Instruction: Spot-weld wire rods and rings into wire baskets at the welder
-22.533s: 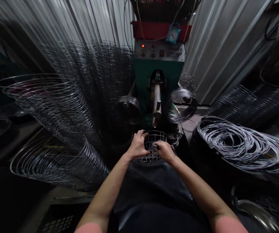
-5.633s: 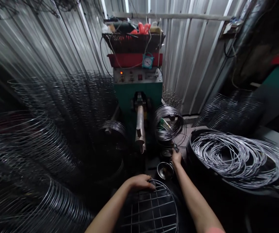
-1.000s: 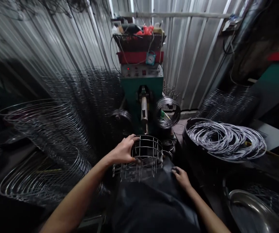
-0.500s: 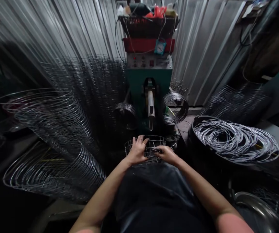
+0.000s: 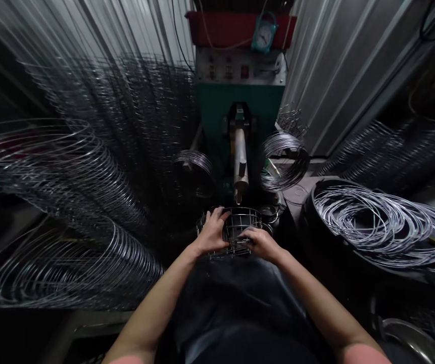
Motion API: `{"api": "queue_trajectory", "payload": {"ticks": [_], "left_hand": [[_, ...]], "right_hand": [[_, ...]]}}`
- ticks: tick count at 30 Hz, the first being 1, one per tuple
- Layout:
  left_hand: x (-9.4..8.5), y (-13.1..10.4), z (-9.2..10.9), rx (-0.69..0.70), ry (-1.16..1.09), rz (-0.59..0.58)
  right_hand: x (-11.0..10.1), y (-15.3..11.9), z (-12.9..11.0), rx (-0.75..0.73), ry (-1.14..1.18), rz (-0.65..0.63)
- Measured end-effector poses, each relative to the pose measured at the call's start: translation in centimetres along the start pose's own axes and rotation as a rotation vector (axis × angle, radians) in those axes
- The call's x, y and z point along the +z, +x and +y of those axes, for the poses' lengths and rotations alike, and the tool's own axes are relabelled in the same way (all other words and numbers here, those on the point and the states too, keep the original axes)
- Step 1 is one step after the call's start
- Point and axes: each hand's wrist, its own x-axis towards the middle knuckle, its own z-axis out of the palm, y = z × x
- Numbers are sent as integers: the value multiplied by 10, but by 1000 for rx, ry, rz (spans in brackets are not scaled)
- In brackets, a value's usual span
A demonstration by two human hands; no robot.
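A round wire basket (image 5: 242, 218) is in front of my body, just below the metal arm (image 5: 240, 156) of a green machine. My left hand (image 5: 212, 232) grips the basket's left side, fingers over its rim and thumb toward its middle. My right hand (image 5: 258, 241) is closed at the basket's near right side, with the fingers bent around its wires. Whether a smaller part is also pinched there is too dark to tell.
Stacked wire rings (image 5: 126, 253) stand at the left. A dark tub (image 5: 308, 217) at the right holds many loose wire rings. Wire coils (image 5: 283, 162) hang beside the machine arm. A small teal clock (image 5: 264, 35) hangs above the control panel.
The view has tilted down and come closer to the machine. The basket has turned or tilted slightly between my hands, and both hands still hold it.
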Motion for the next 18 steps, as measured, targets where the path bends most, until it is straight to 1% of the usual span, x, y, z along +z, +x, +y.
{"api": "queue_trajectory", "payload": {"ticks": [6, 11, 14, 18], "left_hand": [[5, 5, -9, 22, -20, 13], [6, 7, -14, 46, -33, 30], [4, 12, -17, 43, -49, 33], [0, 24, -23, 19, -61, 43]], "right_hand": [[5, 6, 6, -18, -17, 40], [6, 7, 8, -31, -32, 59], [3, 12, 9, -33, -52, 75], [-4, 27, 13, -40, -66, 98]]}}
